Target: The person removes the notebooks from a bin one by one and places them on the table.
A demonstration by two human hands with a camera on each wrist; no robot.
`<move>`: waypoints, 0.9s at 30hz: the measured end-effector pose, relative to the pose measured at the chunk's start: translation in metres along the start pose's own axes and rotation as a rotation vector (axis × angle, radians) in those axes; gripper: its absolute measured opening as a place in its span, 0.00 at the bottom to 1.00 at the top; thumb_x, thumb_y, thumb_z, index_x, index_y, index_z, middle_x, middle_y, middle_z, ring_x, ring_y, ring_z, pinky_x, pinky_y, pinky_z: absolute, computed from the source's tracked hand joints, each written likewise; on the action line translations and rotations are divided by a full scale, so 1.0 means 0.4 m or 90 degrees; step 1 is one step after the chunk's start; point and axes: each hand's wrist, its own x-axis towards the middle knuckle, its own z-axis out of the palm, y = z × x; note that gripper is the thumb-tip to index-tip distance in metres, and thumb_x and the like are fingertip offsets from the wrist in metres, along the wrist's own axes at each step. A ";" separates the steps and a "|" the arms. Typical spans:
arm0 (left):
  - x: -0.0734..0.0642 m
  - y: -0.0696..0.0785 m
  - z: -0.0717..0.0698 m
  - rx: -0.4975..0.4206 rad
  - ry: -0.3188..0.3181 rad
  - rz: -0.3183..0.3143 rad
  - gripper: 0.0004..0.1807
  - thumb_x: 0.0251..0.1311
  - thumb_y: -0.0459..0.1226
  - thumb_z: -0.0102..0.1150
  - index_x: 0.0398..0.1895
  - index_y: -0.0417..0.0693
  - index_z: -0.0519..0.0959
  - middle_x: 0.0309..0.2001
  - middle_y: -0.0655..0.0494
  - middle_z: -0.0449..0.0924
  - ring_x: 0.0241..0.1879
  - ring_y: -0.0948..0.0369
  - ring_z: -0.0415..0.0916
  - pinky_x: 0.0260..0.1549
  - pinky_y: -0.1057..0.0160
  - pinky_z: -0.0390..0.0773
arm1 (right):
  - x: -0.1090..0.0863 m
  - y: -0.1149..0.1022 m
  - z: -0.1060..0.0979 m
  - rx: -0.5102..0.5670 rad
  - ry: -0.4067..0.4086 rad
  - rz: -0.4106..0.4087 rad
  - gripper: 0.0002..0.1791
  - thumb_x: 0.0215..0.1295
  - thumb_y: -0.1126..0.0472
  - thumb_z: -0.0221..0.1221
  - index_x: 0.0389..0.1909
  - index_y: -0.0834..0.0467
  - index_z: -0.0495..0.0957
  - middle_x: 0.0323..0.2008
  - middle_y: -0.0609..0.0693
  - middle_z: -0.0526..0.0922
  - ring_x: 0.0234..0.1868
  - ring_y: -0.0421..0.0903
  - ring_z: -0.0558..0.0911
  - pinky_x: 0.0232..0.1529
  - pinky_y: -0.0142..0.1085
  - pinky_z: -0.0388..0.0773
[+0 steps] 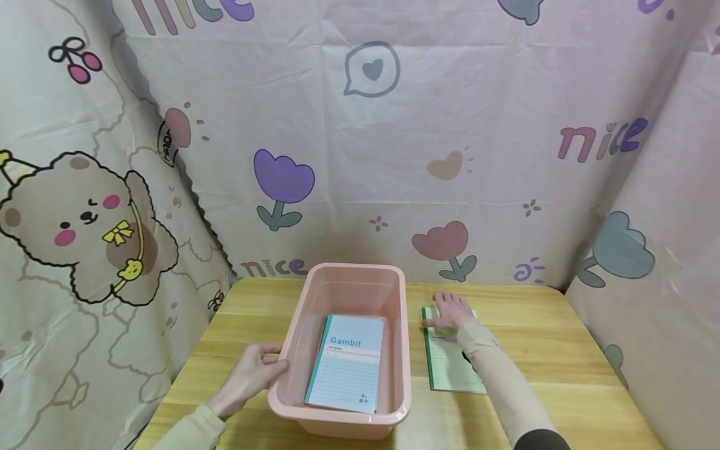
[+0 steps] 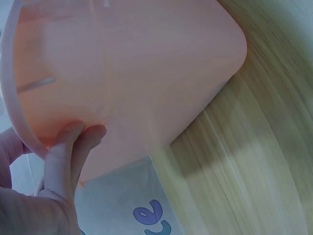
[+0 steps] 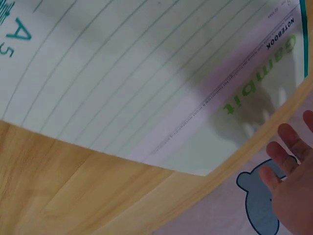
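Note:
A pink plastic bin (image 1: 351,269) stands on the table, its left rim pinched by my left hand (image 1: 253,375). In the left wrist view, the fingers (image 2: 61,161) lie against the bin's outer wall (image 2: 161,73) below the rim. Inside the bin lies a blue-covered Gambit notebook (image 1: 349,369), with green edges showing along its left side. To the right of the bin, a green-covered notebook (image 1: 450,362) lies flat on the table. Over its far end is my right hand (image 1: 452,310), fingers spread; the right wrist view shows these fingers (image 3: 281,154) apart from the cover (image 3: 122,83).
The light wooden table (image 1: 545,350) reaches back to a printed curtain (image 1: 360,156), with more curtain on the left and right. The bin's walls rise well above the notebook in it.

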 end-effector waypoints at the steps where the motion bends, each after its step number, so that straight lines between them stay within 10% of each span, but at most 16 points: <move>1: 0.000 0.001 0.001 0.001 0.003 -0.001 0.28 0.62 0.29 0.54 0.60 0.14 0.66 0.46 0.24 0.83 0.41 0.46 0.88 0.35 0.57 0.91 | -0.002 -0.002 -0.005 0.003 -0.001 0.003 0.47 0.57 0.33 0.64 0.66 0.63 0.68 0.62 0.66 0.74 0.66 0.65 0.71 0.70 0.61 0.68; 10: 0.001 0.002 0.004 0.014 0.017 -0.009 0.27 0.61 0.29 0.55 0.60 0.15 0.67 0.47 0.25 0.83 0.41 0.47 0.88 0.35 0.56 0.91 | -0.020 -0.029 -0.057 -0.014 -0.020 0.017 0.37 0.65 0.40 0.61 0.59 0.67 0.71 0.59 0.67 0.75 0.63 0.66 0.74 0.65 0.62 0.72; 18: 0.001 0.001 0.000 0.022 0.014 -0.006 0.27 0.62 0.29 0.55 0.60 0.15 0.67 0.46 0.25 0.83 0.41 0.46 0.88 0.36 0.56 0.91 | -0.015 -0.102 -0.182 -0.046 0.020 -0.012 0.29 0.66 0.41 0.60 0.47 0.66 0.72 0.49 0.65 0.77 0.55 0.64 0.75 0.54 0.59 0.77; 27: 0.003 0.000 0.001 0.026 0.006 0.002 0.27 0.61 0.29 0.54 0.60 0.15 0.68 0.46 0.26 0.84 0.40 0.47 0.88 0.36 0.55 0.91 | -0.031 -0.185 -0.336 -0.077 0.025 -0.013 0.33 0.68 0.41 0.58 0.54 0.67 0.70 0.53 0.65 0.74 0.57 0.63 0.73 0.57 0.58 0.75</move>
